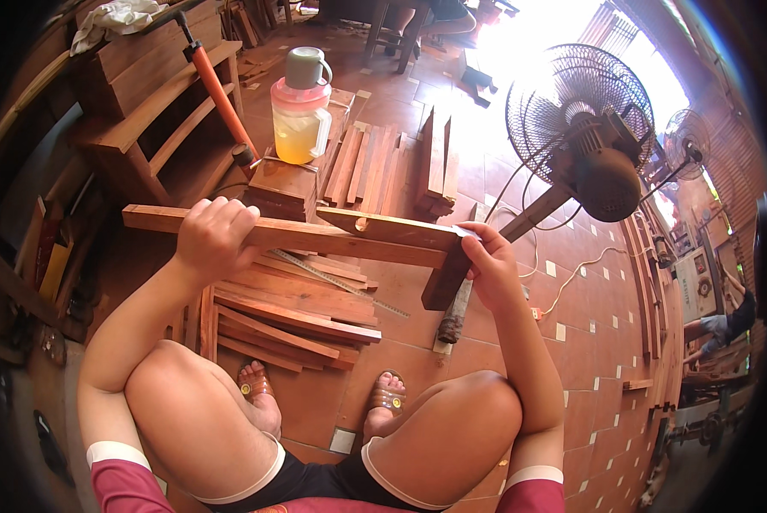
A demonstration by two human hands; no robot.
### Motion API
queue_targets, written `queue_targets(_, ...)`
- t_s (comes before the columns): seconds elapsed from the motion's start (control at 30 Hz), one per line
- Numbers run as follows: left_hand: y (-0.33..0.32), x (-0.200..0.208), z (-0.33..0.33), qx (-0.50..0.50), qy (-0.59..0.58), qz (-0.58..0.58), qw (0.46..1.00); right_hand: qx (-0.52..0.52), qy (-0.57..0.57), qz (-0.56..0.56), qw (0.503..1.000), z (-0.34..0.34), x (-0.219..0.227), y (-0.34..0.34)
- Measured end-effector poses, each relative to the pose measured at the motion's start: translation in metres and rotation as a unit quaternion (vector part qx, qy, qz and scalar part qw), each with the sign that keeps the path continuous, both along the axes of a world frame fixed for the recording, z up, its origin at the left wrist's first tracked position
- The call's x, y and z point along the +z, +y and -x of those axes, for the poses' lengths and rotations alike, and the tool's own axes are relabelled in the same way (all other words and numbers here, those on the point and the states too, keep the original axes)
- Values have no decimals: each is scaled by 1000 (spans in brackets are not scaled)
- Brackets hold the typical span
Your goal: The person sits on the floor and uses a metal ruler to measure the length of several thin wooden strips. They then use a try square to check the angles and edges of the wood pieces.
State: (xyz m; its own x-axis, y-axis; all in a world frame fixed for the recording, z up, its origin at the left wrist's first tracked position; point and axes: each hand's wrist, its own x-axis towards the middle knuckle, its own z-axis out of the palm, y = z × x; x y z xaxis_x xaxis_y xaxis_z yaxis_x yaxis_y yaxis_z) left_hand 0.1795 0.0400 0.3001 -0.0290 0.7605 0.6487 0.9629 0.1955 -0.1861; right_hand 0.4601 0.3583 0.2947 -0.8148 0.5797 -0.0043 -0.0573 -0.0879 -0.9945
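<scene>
My left hand (216, 235) is wrapped round a long reddish wooden strip (340, 241), held level above my knees. Against its far side lies a thinner wooden board (392, 226) with a knot-like notch in its edge. At the strip's right end a short dark wooden block (447, 282) stands crosswise, tilted downward. The fingers of my right hand (490, 261) are closed round this end, at the dark block. A small white piece (466, 232) shows by the right fingertips; its kind is unclear.
Stacked wooden slats (298, 312) lie before my feet with a ruler (336, 282) on them. Beyond stand a jug of yellow drink (300, 128), an orange hand pump (219, 98) and more wood strips (364, 171). A floor fan (589, 137) stands right; a cable (576, 278) crosses the tiles.
</scene>
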Motion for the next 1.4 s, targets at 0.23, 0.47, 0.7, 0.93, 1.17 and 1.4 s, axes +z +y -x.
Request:
queue_targets(0.23, 1, 1, -2, -1, -13, -3, 1000, 5, 7, 18, 1000, -1, -2, 3)
queue_targets(0.47, 1, -3, -1, 6, -21, 6, 1000, 20, -2, 11, 1000, 1, 1, -1)
queue_targets(0.7, 2, 0, -2, 3, -11, -1, 1000, 26, -5, 2, 1000, 0, -5, 5)
queue_targets(0.93, 2, -3, -1, 5, -14, -2, 1000, 28, -24, 2, 999, 0, -1, 1)
queue_targets(1.17, 0, -3, 0, 3, -20, 3, 1000, 90, -38, -45, 994, 0, 8, -10)
queue_targets(1.4, -1, -5, -1, 0, -20, 15, 1000, 99, -97, -134, 981, 0, 11, -8)
